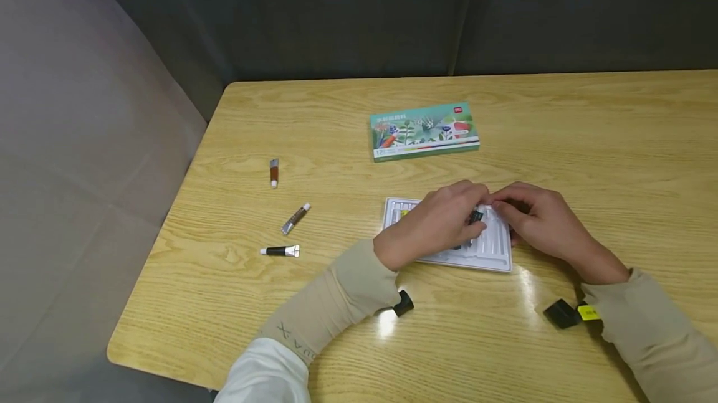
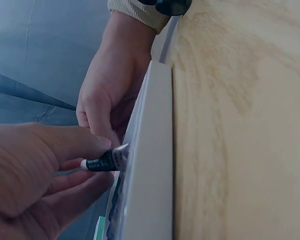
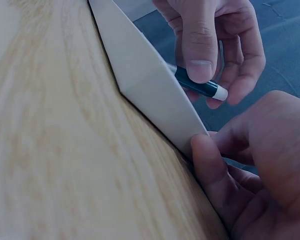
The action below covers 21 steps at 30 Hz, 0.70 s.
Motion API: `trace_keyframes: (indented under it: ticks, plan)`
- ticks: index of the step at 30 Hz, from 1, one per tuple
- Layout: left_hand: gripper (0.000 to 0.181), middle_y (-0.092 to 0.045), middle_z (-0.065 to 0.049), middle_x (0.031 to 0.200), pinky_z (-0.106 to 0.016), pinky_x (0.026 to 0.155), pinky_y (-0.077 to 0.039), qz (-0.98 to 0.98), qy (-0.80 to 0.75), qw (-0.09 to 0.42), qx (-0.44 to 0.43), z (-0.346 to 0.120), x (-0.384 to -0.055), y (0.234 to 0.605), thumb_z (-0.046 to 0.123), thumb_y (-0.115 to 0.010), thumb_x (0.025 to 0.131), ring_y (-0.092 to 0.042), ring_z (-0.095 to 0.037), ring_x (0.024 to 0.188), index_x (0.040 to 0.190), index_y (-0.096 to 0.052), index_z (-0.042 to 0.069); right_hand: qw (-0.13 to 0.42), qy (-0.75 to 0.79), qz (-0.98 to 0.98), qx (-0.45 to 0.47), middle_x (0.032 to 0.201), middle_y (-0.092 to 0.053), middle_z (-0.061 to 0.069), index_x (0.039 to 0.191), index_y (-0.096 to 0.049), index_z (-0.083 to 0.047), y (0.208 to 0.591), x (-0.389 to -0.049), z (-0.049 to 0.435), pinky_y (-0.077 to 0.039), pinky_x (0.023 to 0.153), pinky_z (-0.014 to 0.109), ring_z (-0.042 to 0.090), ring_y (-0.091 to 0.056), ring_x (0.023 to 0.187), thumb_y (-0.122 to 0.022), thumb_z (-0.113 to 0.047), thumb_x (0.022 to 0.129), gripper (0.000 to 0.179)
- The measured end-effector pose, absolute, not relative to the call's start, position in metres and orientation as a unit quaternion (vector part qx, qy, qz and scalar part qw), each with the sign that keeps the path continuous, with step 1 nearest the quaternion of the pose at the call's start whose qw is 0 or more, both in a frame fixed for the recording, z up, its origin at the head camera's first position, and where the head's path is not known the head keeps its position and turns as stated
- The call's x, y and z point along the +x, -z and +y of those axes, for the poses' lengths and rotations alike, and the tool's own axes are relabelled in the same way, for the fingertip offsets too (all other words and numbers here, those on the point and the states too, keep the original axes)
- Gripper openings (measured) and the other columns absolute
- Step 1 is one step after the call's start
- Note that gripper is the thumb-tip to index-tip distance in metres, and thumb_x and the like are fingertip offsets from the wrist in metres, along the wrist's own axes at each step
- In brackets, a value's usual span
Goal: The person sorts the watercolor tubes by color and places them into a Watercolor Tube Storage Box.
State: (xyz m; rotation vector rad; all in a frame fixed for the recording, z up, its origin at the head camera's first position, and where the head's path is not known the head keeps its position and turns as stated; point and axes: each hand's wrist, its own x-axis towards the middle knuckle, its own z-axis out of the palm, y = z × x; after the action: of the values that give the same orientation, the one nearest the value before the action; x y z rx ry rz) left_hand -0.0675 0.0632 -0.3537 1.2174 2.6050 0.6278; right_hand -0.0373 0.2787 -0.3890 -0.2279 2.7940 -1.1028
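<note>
My left hand (image 1: 437, 219) reaches over a white plastic tray (image 1: 496, 238) with long moulded slots. Its thumb and fingers pinch a dark green paint tube (image 2: 104, 163) with a white cap, tilted up out of the tray in the left wrist view. At the tray's far right corner is my right hand (image 1: 544, 219), its curled fingers gripping the edge. One fingertip (image 3: 206, 150) presses the outer wall in the right wrist view. A tube with a yellow label (image 1: 404, 212) lies in the tray's left part; my left hand hides much of the middle.
A green illustrated paint box (image 1: 425, 132) lies behind the tray. To the left on the wooden table (image 1: 224, 303) are a red-brown tube (image 1: 274, 174), a grey-brown tube (image 1: 295, 219) and a black tube (image 1: 280, 251). A dark curtain (image 1: 348, 17) hangs behind the table.
</note>
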Motion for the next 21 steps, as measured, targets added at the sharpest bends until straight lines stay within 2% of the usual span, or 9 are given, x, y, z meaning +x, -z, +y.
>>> trace_keyframes:
  ticks: [5,12,18,21]
  plan:
    - [0.036,-0.065,0.000,0.131,-0.021,0.092,-0.055,0.892,-0.185,0.097,0.402,0.0630,-0.0665,0.3525,0.029,-0.065,0.102,-0.066,-0.007,0.107,0.134,-0.066,0.012,0.055,0.357,0.929,-0.081,0.112,-0.071,0.013,0.120,-0.075,-0.010,0.3884,-0.0378,0.2781,-0.050,0.055,0.024,0.002,-0.055,0.071,-0.056,-0.018,0.106,0.024]
    - [0.039,-0.067,0.000,0.125,-0.019,0.091,-0.055,0.898,-0.168,0.099,0.396,0.0614,-0.0684,0.3519,0.032,-0.065,0.102,-0.066,-0.005,0.106,0.136,-0.067,0.012,0.057,0.361,0.928,-0.080,0.113,-0.071,0.013,0.120,-0.075,-0.010,0.3876,-0.0372,0.2780,-0.051,0.055,0.024,0.001,-0.055,0.074,-0.057,-0.019,0.106,0.024]
    - [0.032,-0.068,0.000,0.117,-0.019,0.086,-0.054,0.900,-0.147,0.087,0.402,0.0608,-0.0684,0.3516,0.033,-0.066,0.102,-0.065,-0.005,0.098,0.125,-0.074,0.012,0.073,0.366,0.926,-0.063,0.119,-0.070,0.014,0.120,-0.074,-0.012,0.3875,-0.0363,0.2782,-0.053,0.054,0.025,0.003,-0.058,0.073,-0.056,-0.022,0.107,0.025]
    - [0.030,-0.069,0.001,0.116,-0.019,0.087,-0.054,0.898,-0.142,0.085,0.409,0.0609,-0.0678,0.3519,0.033,-0.067,0.101,-0.065,-0.006,0.099,0.123,-0.075,0.013,0.079,0.366,0.925,-0.060,0.120,-0.069,0.015,0.121,-0.074,-0.012,0.3880,-0.0362,0.2784,-0.054,0.054,0.025,0.003,-0.058,0.074,-0.055,-0.023,0.107,0.026]
